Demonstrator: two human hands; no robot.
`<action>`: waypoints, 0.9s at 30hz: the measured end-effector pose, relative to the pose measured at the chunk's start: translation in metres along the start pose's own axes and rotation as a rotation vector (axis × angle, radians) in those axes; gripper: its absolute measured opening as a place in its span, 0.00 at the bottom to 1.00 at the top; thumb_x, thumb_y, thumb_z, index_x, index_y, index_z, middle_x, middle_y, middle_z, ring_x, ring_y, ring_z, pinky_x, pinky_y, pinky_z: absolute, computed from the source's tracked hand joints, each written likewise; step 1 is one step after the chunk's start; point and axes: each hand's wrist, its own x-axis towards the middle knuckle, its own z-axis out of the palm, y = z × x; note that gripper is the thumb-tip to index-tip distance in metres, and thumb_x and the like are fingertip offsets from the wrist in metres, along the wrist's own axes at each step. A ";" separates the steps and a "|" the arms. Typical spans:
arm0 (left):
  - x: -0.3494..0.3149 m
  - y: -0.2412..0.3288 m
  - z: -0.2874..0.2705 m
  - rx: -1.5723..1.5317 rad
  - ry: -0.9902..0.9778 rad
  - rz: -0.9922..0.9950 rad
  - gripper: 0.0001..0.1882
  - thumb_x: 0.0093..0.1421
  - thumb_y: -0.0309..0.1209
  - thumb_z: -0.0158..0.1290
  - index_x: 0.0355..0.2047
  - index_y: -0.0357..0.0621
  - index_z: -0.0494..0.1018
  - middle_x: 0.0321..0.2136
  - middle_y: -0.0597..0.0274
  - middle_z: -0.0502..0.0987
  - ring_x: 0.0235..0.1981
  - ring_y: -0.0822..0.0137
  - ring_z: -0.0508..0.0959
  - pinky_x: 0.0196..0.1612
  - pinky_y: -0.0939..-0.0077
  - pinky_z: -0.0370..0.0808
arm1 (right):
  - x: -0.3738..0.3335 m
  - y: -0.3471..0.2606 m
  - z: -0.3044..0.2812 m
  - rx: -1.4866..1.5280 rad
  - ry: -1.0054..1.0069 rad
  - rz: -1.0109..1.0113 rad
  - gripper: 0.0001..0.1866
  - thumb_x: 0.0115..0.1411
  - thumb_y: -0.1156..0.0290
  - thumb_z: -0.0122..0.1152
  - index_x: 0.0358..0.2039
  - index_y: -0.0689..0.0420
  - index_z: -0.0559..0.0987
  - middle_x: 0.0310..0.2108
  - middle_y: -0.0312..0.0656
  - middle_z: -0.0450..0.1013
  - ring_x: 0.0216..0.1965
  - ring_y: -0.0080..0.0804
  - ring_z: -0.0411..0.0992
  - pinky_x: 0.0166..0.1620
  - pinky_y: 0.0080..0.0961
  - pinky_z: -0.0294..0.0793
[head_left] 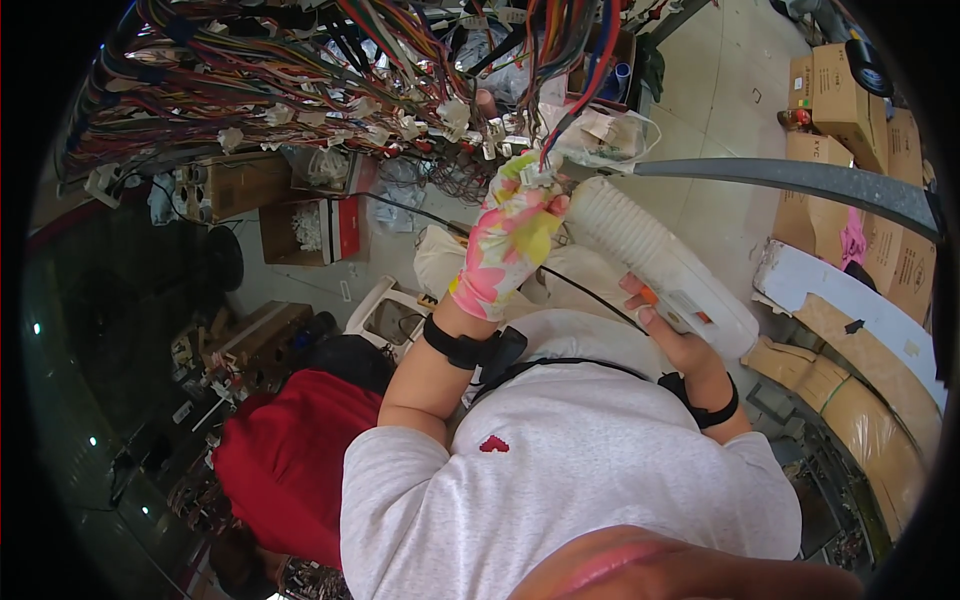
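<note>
My left hand (pixel 512 225), in a pink, yellow and white patterned glove, is raised to the hanging wires. Its fingers are closed around a white wire connector (pixel 541 174) at the end of a red and blue wire bundle (pixel 585 100). Lower and to the right, my bare right hand (pixel 668 325) grips a long white ribbed object (pixel 660 245), which lies slanted across my lap. Orange patches show on it near my thumb; its exact kind I cannot make out. The palm side of both hands is partly hidden.
Many coloured wires with white connectors (pixel 455 115) hang across the top. A grey curved bar (pixel 790 172) reaches in from the right. Cardboard boxes (pixel 850 105) stand at right, an open box (pixel 300 235) at left. Someone in red (pixel 290 460) is close on my left.
</note>
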 end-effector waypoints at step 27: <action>0.001 -0.001 0.000 0.081 0.018 0.030 0.23 0.58 0.18 0.51 0.54 0.50 0.67 0.45 0.54 0.74 0.39 0.66 0.75 0.40 0.80 0.73 | -0.001 0.002 0.001 -0.174 -0.036 -0.037 0.19 0.58 0.77 0.55 0.51 0.62 0.72 0.44 0.46 0.73 0.47 0.34 0.71 0.46 0.30 0.75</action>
